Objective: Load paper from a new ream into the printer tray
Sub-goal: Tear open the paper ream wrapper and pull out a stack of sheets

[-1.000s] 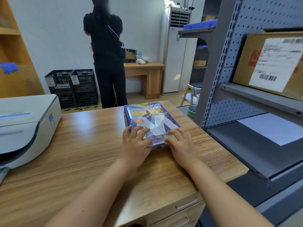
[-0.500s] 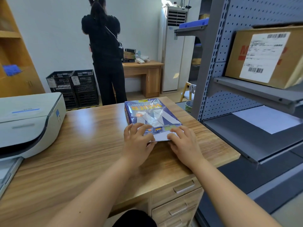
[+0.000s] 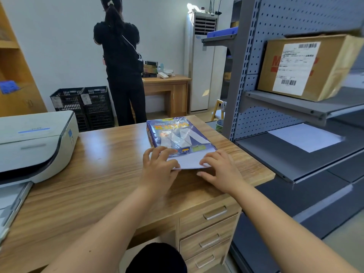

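Observation:
A ream in a blue glossy wrapper (image 3: pixel 173 133) lies flat on the wooden desk (image 3: pixel 102 170). White paper (image 3: pixel 190 161) sticks out of its near end. My left hand (image 3: pixel 159 169) grips the paper's left near corner, fingers on top. My right hand (image 3: pixel 218 169) rests on its right near corner, thumb at the edge. The white printer (image 3: pixel 33 142) stands at the desk's left, and its tray (image 3: pixel 10 201) juts out low at the left frame edge.
Grey metal shelving (image 3: pixel 291 158) stands close on the right, holding a cardboard box (image 3: pixel 307 66) and a loose white sheet (image 3: pixel 305 136). Desk drawers (image 3: pixel 210 231) are below my right arm. A person (image 3: pixel 122 71) in black stands beyond the desk beside black crates (image 3: pixel 82 105).
More white paper now shows out of the wrapper's near end, drawn toward me by both hands. The view has risen and tilted down.

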{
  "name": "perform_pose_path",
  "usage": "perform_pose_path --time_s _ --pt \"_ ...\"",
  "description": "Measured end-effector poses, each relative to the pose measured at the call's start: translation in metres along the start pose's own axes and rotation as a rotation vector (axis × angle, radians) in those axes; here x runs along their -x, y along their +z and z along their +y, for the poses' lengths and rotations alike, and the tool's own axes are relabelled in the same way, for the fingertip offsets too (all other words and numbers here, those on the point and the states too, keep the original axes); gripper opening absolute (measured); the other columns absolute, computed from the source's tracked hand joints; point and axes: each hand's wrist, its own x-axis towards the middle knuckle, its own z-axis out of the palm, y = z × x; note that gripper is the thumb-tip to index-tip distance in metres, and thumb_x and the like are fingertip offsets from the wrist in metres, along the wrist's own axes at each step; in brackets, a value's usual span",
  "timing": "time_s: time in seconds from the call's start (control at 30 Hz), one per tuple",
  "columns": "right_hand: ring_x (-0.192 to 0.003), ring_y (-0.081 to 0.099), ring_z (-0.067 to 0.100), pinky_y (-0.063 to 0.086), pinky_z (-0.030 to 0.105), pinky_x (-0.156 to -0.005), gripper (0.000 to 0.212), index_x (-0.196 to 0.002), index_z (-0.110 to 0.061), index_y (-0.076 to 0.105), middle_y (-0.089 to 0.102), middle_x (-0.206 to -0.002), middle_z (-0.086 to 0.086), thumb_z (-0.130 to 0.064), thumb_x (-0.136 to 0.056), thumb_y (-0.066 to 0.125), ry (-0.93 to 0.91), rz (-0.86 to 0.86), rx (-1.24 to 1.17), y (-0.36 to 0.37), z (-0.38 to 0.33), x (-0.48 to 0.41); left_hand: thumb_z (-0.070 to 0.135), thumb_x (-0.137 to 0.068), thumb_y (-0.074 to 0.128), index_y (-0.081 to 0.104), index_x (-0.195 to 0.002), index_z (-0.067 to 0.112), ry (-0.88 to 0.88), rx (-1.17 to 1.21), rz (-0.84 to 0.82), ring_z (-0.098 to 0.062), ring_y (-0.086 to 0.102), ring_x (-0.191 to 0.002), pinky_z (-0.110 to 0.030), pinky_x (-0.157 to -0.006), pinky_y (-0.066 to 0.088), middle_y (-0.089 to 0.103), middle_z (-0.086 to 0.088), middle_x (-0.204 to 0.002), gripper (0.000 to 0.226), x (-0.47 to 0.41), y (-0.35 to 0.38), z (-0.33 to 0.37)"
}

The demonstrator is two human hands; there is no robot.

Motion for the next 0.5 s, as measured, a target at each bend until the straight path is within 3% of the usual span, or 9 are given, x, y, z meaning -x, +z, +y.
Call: perform_pose_path --time_s 0.07,0.17,0.27,0.37,0.43,0.5 --pt "-0.107 0.049 0.012 0.036 0.031 -0.089 0.030 -0.107 -0.023 0.069 0.065 -0.109 -0.008 -0.045 -0.087 0.061 0.092 -0.055 -0.068 -0.014 0.006 0.000 0.019 -0.061 0.089 0.074 -0.067 0.024 -0.034 0.023 -0.004 -0.023 0.043 -0.112 -0.046 -0.093 0.030 0.071 -0.002 -0.108 0.017 0.002 -0.003 0.001" --pt "-0.101 0.055 0.011 0.044 0.031 -0.081 0.027 -0.114 -0.022 0.066 0.065 -0.109 -0.006 -0.034 -0.091 0.058 0.405 -0.026 -0.256 -0.040 0.017 -0.008 0.019 -0.062 0.088 0.075 -0.068 0.024 -0.067 0.038 -0.026 -0.022 0.041 -0.113 -0.051 -0.093 0.036 0.071 -0.001 -0.109 0.015 0.007 -0.006 0.002" --pt "-0.095 0.062 0.019 0.055 0.036 -0.073 0.029 -0.116 -0.020 0.062 0.064 -0.109 0.002 -0.019 -0.087 0.063 0.799 -0.047 -0.583 -0.052 0.027 -0.018 0.020 -0.062 0.089 0.075 -0.069 0.026 -0.086 0.043 -0.018 -0.021 0.042 -0.113 -0.048 -0.094 0.034 0.071 -0.001 -0.108 0.016 0.011 -0.006 0.002" --pt "-0.084 0.068 0.027 0.062 0.037 -0.064 0.030 -0.119 -0.005 0.058 0.066 -0.105 0.013 -0.008 -0.089 0.063 1.088 -0.219 -0.968 -0.052 0.027 -0.024 0.020 -0.063 0.087 0.074 -0.069 0.027 -0.106 0.089 -0.029 -0.025 0.048 -0.112 -0.044 -0.093 0.033 0.070 0.000 -0.109 0.016 0.012 -0.007 0.005" --pt "-0.065 0.069 0.021 0.057 0.024 -0.047 0.026 -0.118 0.001 0.057 0.067 -0.093 0.014 -0.007 -0.093 0.059 1.186 -0.282 -1.072 -0.047 0.026 -0.027 0.020 -0.065 0.086 0.074 -0.071 0.027 -0.139 0.135 -0.062 -0.030 0.053 -0.112 -0.049 -0.091 0.040 0.069 -0.001 -0.111 0.015 0.012 -0.009 0.010" --pt "-0.046 0.065 0.012 0.042 0.013 -0.034 0.022 -0.116 -0.004 0.058 0.068 -0.079 0.010 -0.007 -0.094 0.055 1.256 -0.298 -1.079 -0.043 0.026 -0.031 0.021 -0.070 0.082 0.072 -0.073 0.031 -0.233 0.249 -0.093 -0.031 0.050 -0.117 -0.048 -0.092 0.043 0.066 0.001 -0.118 0.014 0.009 -0.011 0.011"
